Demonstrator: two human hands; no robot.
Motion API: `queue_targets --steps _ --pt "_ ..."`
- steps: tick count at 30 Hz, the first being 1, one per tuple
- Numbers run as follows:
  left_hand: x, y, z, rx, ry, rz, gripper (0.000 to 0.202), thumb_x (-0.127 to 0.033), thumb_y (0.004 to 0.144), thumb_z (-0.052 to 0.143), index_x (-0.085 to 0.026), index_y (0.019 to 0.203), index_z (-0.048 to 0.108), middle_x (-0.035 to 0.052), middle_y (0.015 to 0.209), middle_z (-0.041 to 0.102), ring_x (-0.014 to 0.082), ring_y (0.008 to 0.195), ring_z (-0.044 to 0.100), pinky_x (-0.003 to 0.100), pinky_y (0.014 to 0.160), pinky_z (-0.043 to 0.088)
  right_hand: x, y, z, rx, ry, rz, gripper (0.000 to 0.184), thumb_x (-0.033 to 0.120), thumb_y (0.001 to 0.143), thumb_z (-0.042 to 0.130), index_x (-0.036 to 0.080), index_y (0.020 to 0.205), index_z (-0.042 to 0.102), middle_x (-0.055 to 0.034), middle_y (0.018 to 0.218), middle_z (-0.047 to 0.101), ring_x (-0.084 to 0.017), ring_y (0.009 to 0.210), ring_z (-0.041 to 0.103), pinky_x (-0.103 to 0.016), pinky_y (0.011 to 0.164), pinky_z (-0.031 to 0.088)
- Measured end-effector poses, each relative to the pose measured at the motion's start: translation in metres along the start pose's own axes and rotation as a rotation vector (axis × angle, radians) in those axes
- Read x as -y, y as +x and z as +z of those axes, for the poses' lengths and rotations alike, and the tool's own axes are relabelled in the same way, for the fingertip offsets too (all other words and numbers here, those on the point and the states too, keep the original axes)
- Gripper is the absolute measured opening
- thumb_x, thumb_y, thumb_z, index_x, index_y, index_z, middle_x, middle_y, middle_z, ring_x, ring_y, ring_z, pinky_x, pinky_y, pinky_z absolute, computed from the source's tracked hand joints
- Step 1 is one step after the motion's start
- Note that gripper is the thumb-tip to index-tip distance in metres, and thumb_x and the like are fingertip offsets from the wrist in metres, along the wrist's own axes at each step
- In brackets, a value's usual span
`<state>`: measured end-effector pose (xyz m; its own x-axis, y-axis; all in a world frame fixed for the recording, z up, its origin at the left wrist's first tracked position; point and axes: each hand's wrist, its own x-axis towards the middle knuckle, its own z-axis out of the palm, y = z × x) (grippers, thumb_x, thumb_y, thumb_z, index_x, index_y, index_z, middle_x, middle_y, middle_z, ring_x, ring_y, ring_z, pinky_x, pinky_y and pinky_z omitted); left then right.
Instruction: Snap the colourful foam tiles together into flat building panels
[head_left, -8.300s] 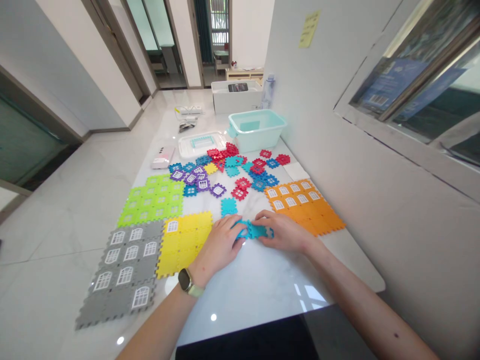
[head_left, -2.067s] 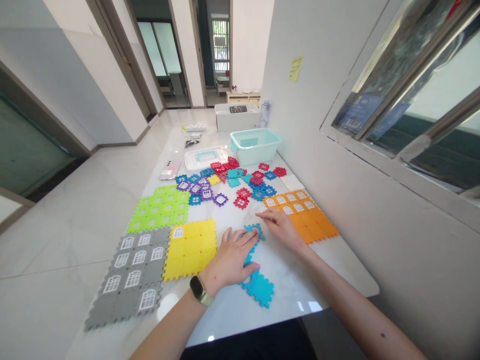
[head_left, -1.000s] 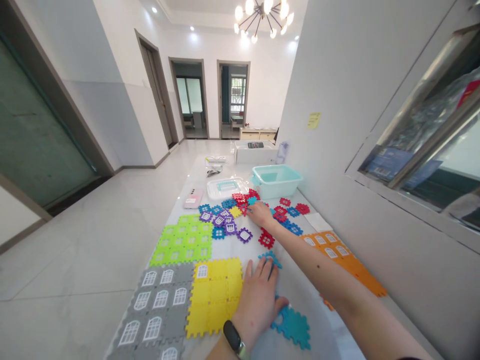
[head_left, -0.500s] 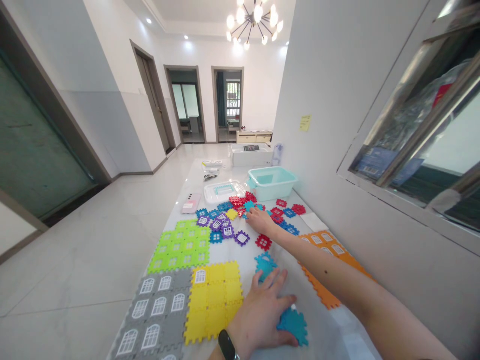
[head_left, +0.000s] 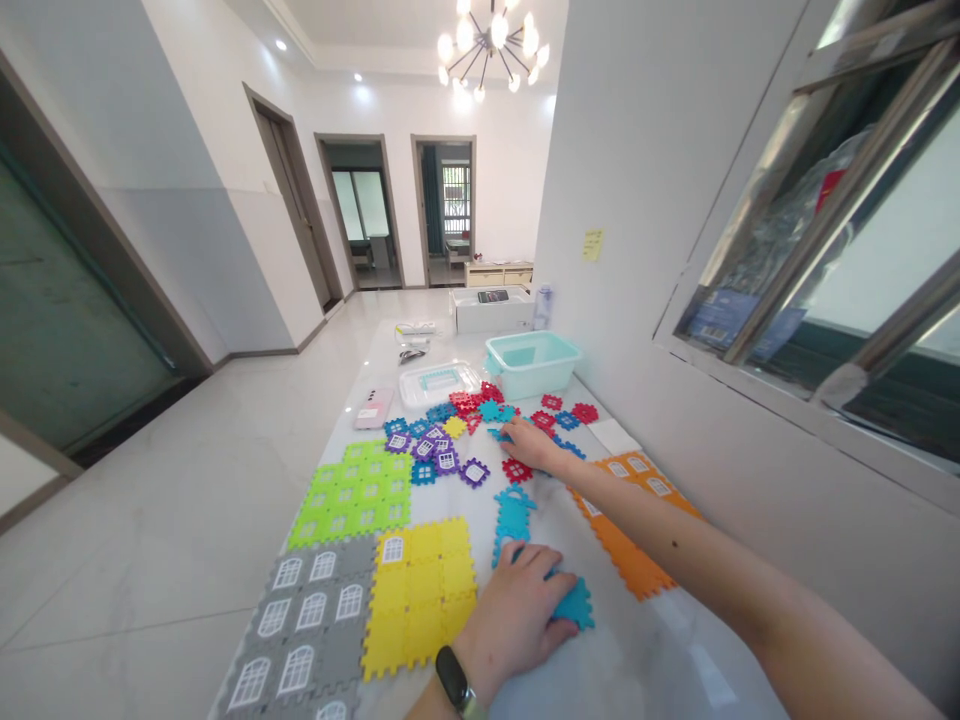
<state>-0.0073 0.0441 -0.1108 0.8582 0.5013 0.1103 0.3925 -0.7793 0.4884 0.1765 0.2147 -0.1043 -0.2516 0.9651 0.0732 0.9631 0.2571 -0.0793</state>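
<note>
Evidently, right of the yellow panel (head_left: 420, 600): left hand (head_left: 521, 605), fingers wide, best pressed flat on turquoise strip (head_left: 514, 512); beyond it: right hand (head_left: 526, 446), fingers narrowed at turquoise tile (head_left: 496, 434), grip unconfirmed.

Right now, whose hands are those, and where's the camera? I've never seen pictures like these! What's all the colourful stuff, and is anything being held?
There's no robot here: these are a person's two bare hands. One camera, worn on that person's head, takes every picture, looking forward and down. On the glossy white table lie flat, toothed sheets that look like plastic: a lime green sheet, a yellow sheet, a grey sheet and an orange sheet. Farther off are small red, blue and purple toothed pieces and an open mint-green plastic tub. The left hand lies over joined turquoise toothed squares. The right hand is at another turquoise toothed piece; I can't tell whether it's gripped.
</note>
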Motion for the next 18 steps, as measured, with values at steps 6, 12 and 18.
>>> queue_targets --steps 6,12,18 --pt "-0.001 -0.007 -0.009 0.044 -0.011 0.037 0.040 -0.039 0.090 0.063 -0.032 0.128 0.056 0.0048 0.142 0.050 0.0258 0.129 0.046 0.047 0.113 0.026 0.004 -0.003 0.001 -0.031 0.035 0.077 0.016 0.021 0.092 0.054 0.012 0.090 0.067 -0.0137 0.101 0.068 -0.023 0.095 0.064 -0.026 0.081 0.046" --pt "-0.003 -0.006 -0.006 0.003 0.028 0.009 0.031 -0.030 0.092 0.061 -0.031 0.123 0.059 0.0015 0.128 0.059 0.0222 0.120 0.051 0.041 0.108 0.031 0.000 -0.038 0.003 -0.102 0.056 0.056 0.025 0.011 0.095 0.041 0.012 0.107 0.063 -0.0147 0.102 0.069 -0.023 0.098 0.064 -0.028 0.087 0.047" --pt "0.002 -0.003 -0.001 -0.069 0.073 -0.074 0.030 -0.028 0.094 0.057 -0.030 0.124 0.058 0.0028 0.131 0.057 0.0229 0.122 0.049 0.043 0.106 0.034 -0.006 -0.100 -0.004 -0.370 0.250 0.167 0.040 0.019 0.094 0.040 0.014 0.132 0.051 -0.0110 0.103 0.070 -0.021 0.089 0.066 -0.033 0.082 0.051"
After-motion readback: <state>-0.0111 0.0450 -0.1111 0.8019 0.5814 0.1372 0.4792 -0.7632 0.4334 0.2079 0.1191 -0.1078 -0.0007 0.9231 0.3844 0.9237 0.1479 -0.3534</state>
